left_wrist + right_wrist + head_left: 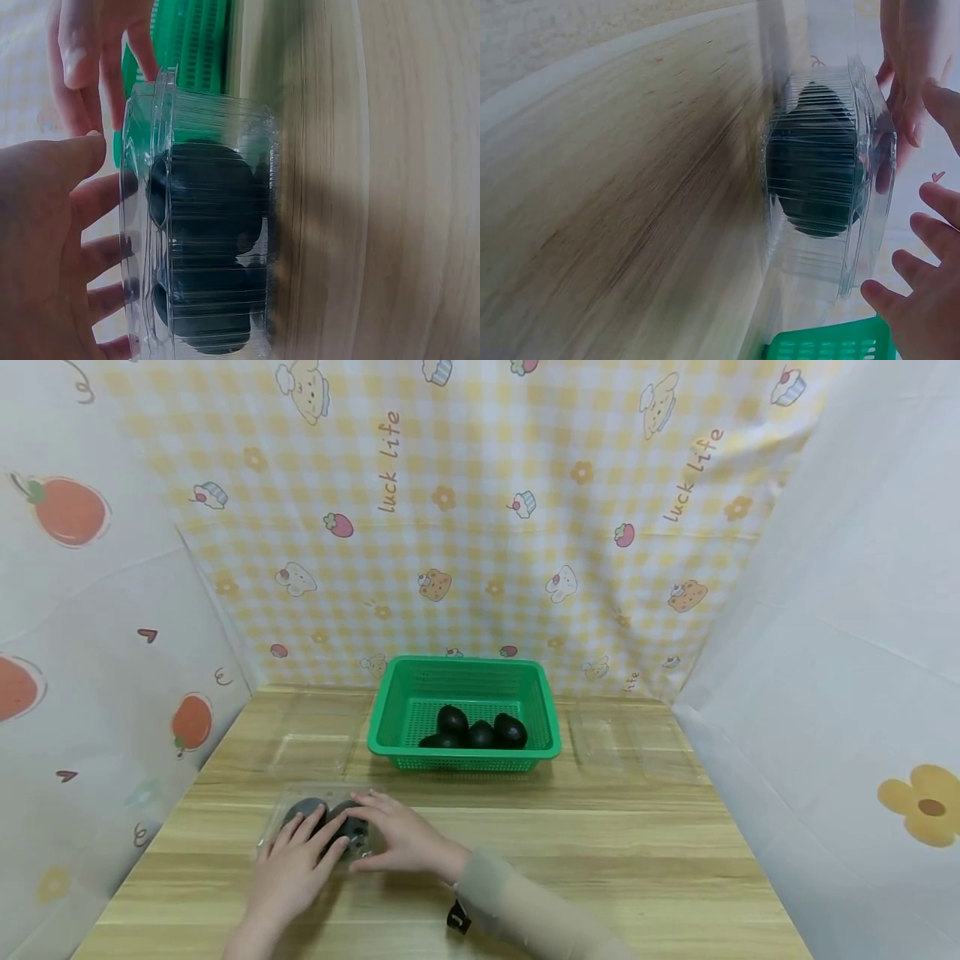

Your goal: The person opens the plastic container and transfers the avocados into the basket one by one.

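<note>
A clear plastic clamshell box stands on the wooden tabletop at the front left, with its lid down. Inside are dark, rounded fruits that look like avocados; one fruit shows through the ribbed side in the right wrist view. My left hand lies over the box, its spread, fairly straight fingers touching the lid. At the box's right side is my right hand, fingers extended and slightly bent, with fingertips close to the lid's rim.
A green plastic basket at the back middle holds several dark fruits. Clear plastic trays lie at the back left, and more clear trays at the back right. Patterned cloth hangs behind the table, with white sheets at both sides.
</note>
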Available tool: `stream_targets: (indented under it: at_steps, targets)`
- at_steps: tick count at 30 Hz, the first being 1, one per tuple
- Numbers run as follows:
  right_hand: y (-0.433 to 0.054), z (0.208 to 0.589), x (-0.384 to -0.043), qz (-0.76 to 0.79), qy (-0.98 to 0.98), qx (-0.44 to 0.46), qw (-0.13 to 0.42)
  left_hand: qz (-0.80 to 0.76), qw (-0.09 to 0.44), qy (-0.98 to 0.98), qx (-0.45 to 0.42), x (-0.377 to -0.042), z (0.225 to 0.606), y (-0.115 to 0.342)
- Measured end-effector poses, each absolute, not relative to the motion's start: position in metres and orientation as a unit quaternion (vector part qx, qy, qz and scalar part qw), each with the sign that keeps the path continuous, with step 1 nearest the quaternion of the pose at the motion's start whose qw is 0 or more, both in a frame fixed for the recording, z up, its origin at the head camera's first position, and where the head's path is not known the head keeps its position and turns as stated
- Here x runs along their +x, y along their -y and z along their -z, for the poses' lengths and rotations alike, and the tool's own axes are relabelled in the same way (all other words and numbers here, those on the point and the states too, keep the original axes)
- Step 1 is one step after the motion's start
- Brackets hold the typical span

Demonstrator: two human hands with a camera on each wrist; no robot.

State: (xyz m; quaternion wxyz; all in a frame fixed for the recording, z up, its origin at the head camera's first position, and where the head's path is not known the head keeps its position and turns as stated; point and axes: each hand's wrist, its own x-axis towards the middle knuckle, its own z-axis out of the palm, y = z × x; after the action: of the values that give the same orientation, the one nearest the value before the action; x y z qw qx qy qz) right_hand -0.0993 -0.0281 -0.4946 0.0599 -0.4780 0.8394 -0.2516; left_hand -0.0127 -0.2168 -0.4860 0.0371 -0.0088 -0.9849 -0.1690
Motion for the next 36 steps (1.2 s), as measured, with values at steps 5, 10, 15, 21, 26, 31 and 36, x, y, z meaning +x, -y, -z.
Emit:
stream_targets:
  at_steps: [5,10,15,21,26,31,36]
  targets:
    - [0.020,0.500,-0.099,0.244,-0.843,-0.474,0.063,0.156,0.047,0.986,-0.024,-0.013,0.487,0.205]
    - [0.007,0.504,-0.097,0.255,-0.850,-0.456,0.073,0.148,0.060,0.986,-0.040,-0.014,0.488,0.194]
    - [-0.005,0.506,-0.095,0.261,-0.852,-0.448,0.070,0.147,0.064,0.986,-0.052,-0.015,0.488,0.185]
    - [-0.021,0.505,-0.099,0.259,-0.850,-0.455,0.054,0.152,0.069,0.983,-0.072,-0.019,0.491,0.177]
    - [-0.034,0.503,-0.103,0.261,-0.849,-0.454,0.064,0.172,0.071,0.979,-0.082,-0.022,0.490,0.172]
    - [-0.049,0.501,-0.106,0.270,-0.852,-0.441,0.082,0.224,0.097,0.964,-0.102,-0.023,0.488,0.172]
    - [-0.066,0.500,-0.112,0.274,-0.852,-0.439,0.084,0.254,0.121,0.953,-0.114,-0.027,0.488,0.177]
